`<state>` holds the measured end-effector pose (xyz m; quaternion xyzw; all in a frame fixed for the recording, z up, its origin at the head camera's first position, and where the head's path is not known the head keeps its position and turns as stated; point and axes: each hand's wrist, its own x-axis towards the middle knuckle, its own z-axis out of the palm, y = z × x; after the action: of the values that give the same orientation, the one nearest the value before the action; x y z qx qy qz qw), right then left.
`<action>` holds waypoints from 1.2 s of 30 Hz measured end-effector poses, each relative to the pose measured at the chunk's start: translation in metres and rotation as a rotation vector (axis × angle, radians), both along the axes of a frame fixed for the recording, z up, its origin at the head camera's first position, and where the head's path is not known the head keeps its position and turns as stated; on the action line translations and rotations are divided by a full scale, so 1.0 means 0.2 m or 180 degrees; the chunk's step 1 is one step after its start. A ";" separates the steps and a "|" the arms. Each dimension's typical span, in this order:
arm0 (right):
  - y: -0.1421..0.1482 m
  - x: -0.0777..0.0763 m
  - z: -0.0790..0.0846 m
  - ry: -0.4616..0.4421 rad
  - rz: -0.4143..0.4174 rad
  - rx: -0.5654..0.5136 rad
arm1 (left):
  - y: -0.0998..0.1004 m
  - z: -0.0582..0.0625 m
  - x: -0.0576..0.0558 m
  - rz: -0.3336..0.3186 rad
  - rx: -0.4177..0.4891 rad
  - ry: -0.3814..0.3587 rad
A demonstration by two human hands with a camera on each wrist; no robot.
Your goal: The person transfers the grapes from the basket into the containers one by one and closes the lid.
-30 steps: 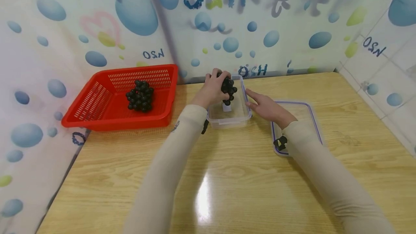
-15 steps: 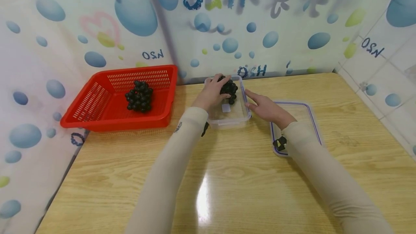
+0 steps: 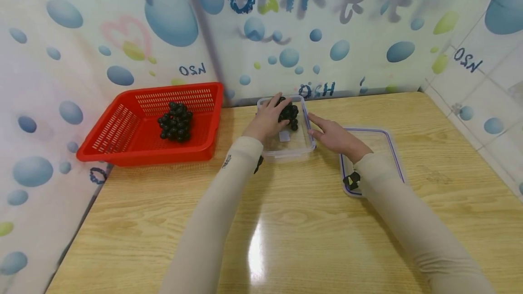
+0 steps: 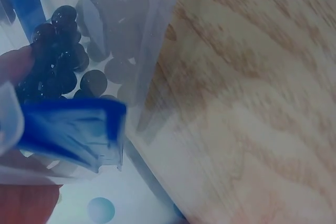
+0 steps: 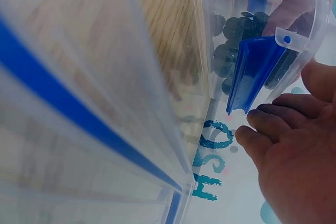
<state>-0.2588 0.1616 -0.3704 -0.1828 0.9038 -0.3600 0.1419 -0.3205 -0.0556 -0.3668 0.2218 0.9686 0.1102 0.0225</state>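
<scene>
A bunch of dark grapes (image 3: 289, 113) lies in a clear plastic food container (image 3: 291, 151) near the back of the table. My left hand (image 3: 267, 119) reaches in from the left and holds the bunch, its fingers and thumb about the grapes. In the left wrist view, a blue clip (image 4: 73, 129) hides part of the grapes (image 4: 63, 66). My right hand (image 3: 333, 135) rests against the container's right side with fingers extended. The right wrist view shows that hand (image 5: 294, 145) beside a blue side clip (image 5: 254, 69) hanging outward.
A red basket (image 3: 143, 157) with another bunch of grapes (image 3: 175, 121) stands at the left. The blue-edged lid (image 3: 372, 142) lies on the table at right, partly under my right forearm. A patterned wall covering (image 3: 286, 35) closes off the back.
My left hand has lowered the bunch of grapes from above into the container, where it now sits lower and slightly to the right. My right hand stays at the container's side.
</scene>
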 end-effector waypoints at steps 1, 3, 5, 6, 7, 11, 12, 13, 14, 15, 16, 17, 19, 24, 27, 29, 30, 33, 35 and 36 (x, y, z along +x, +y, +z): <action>0.00 0.00 0.00 -0.0001 -0.0002 -0.0002 | 0.00 0.00 0.00 -0.0005 -0.0013 0.0017; 0.00 0.00 0.00 -0.0014 -0.0001 -0.0014 | 0.00 -0.01 0.00 -0.0016 -0.0032 0.0053; 0.00 0.00 0.00 -0.0015 -0.0002 -0.0012 | -0.01 -0.01 0.00 -0.0013 -0.0072 0.0088; 0.00 0.00 0.00 -0.0014 -0.0004 -0.0006 | -0.01 -0.01 -0.01 -0.0011 -0.0093 0.0107; 0.00 0.00 0.00 -0.0011 -0.0007 0.0002 | -0.01 -0.02 0.00 -0.0008 -0.0099 0.0119; 0.00 0.00 -0.01 0.0012 -0.0014 0.0025 | -0.02 -0.02 -0.01 0.0016 -0.0129 0.0105; 0.00 0.00 -0.01 0.0016 -0.0013 0.0024 | -0.02 -0.02 -0.01 0.0020 -0.0118 0.0100; 0.00 0.00 -0.01 0.0020 -0.0011 0.0025 | -0.02 -0.02 -0.01 0.0023 -0.0109 0.0091; 0.00 -0.01 -0.01 0.0026 -0.0008 0.0028 | -0.02 -0.02 -0.01 0.0025 -0.0110 0.0084; 0.00 -0.01 -0.02 0.0030 -0.0005 0.0029 | -0.02 -0.02 -0.01 0.0032 -0.0108 0.0079; 0.00 -0.01 -0.02 0.0032 -0.0002 0.0029 | -0.02 -0.02 -0.01 0.0036 -0.0115 0.0072; 0.00 -0.01 -0.02 0.0033 0.0001 0.0027 | -0.01 -0.02 -0.01 0.0040 -0.0133 0.0066; 0.00 -0.01 -0.02 0.0028 -0.0002 0.0030 | -0.01 -0.02 -0.01 0.0046 -0.0187 0.0059; 0.00 -0.01 -0.02 -0.0004 -0.0007 0.0010 | -0.01 -0.02 -0.02 0.0064 -0.0231 0.0034; 0.00 -0.01 -0.02 0.0006 -0.0004 0.0032 | -0.01 -0.02 -0.02 0.0059 -0.0206 0.0023; 0.00 -0.01 -0.02 0.0012 -0.0005 0.0040 | -0.01 -0.03 -0.02 0.0049 -0.0162 0.0018; 0.00 -0.01 -0.02 0.0013 -0.0003 0.0042 | -0.02 -0.03 -0.03 0.0036 -0.0131 0.0021; 0.00 -0.01 -0.02 0.0006 0.0003 0.0022 | -0.03 -0.01 -0.02 -0.0030 0.0039 0.0073; 0.00 -0.01 -0.02 0.0012 0.0007 0.0024 | -0.05 0.02 -0.02 -0.0070 0.0143 0.0148; 0.00 -0.01 -0.01 0.0022 0.0013 0.0033 | -0.06 0.04 -0.02 -0.0086 0.0194 0.0181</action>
<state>-0.2607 0.1624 -0.3733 -0.1852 0.9058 -0.3543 0.1404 -0.3238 -0.0684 -0.3589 0.2385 0.9619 0.1330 -0.0103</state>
